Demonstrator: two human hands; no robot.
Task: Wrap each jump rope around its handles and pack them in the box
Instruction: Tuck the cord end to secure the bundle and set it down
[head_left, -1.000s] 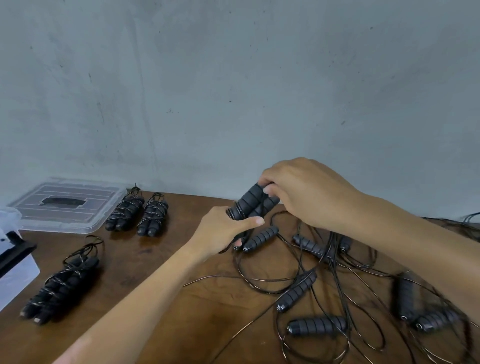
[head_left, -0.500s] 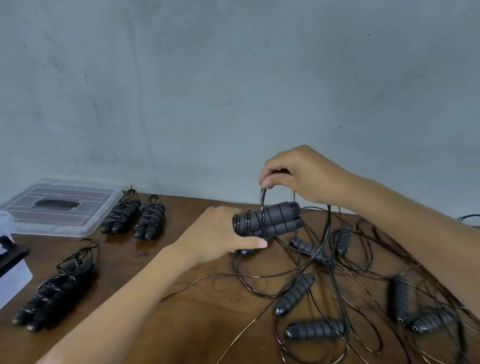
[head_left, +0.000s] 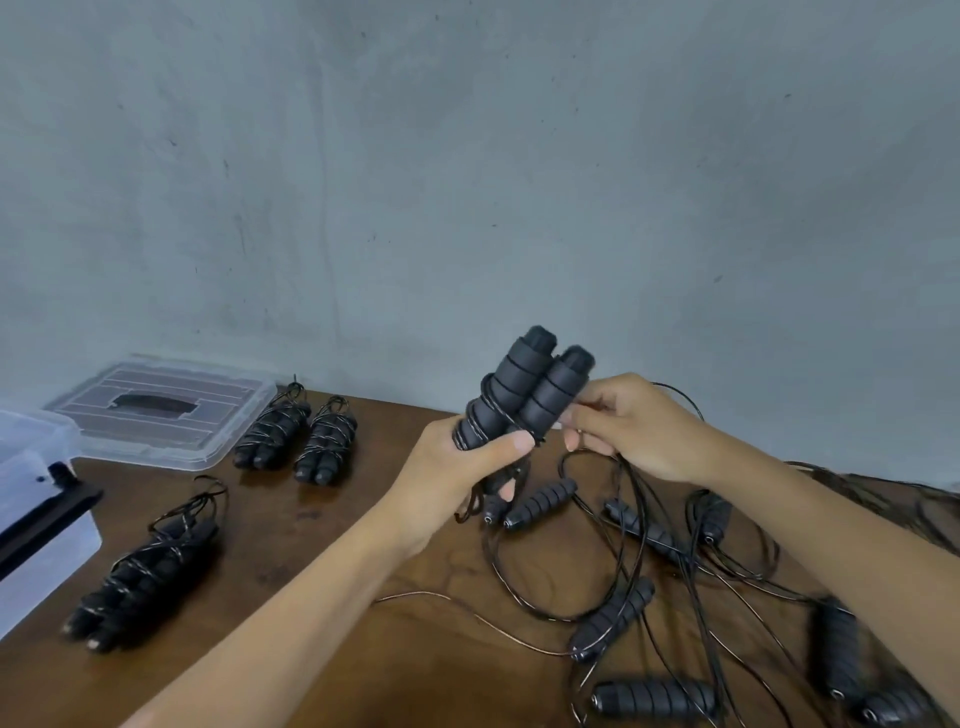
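Pair of foam handles (head_left: 524, 395) sits centre frame, held side by side above the surface (head_left: 332, 561), tips tilted up and right toward the wall (head_left: 467, 156). 0.5 s ago the pair lay nearly horizontal; now it stands close to upright and higher in the frame. A few turns of black cord (head_left: 480, 415) are wound round the lower part of the left handle, just above the grip.

Left hand (head_left: 457, 473) clenched round the bottom of the pair, thumb across the front. Right hand (head_left: 631, 426) pinches the cord just right of the handles, fingertips nearly touching the right-hand handle. Earlier it was raised above the pair with the cord pulled up; now it is level with them and lower.

Cord trails from the right hand down into the tangle of loose ropes (head_left: 675, 571) at lower right, with unwrapped handles lying among the loops.

Left of centre: two wrapped bundles (head_left: 296, 434) side by side near the wall edge, and a third wrapped bundle (head_left: 143, 571) closer to the lower left. All three lie on the surface, same spots relative to each other as before.

Clear plastic lid (head_left: 161, 410) lies flat at upper left of the surface. Clear box (head_left: 31, 525) with a black latch is cut off by the left edge of the frame.
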